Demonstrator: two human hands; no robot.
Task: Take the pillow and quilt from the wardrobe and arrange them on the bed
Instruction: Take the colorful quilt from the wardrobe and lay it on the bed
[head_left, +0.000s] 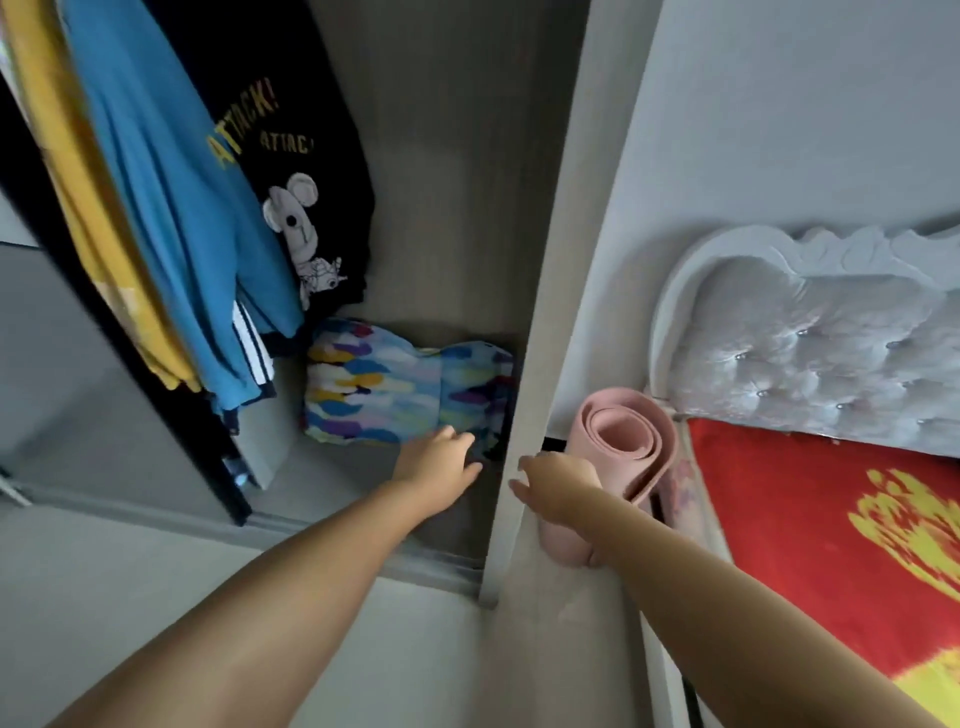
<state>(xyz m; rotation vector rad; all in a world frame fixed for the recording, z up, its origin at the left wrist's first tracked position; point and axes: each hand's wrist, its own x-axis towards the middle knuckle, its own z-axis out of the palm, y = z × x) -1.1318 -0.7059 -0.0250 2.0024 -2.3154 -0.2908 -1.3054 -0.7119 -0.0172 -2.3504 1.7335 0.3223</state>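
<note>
Both forearms reach forward and down into the wardrobe (452, 156). Left hand (439, 475): fingers spread open, tips touching the near edge of the bundle (405, 387) of patterned bedding on the wardrobe floor. Right hand (558, 486): fingers loosely open, gripping nothing, at the side panel (540, 364), outside it. Risk: a one-handed pull may unfold the bundle or snag the hanging shirts (171, 208)

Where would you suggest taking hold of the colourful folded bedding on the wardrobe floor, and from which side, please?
Probably by its near edge, from the front: the folded bedding lies flat, tucked against the wardrobe side panel, with hanging clothes over its left end. The left hand already reaches that edge; the right hand could slide under beside it and lift the bundle out.
</note>
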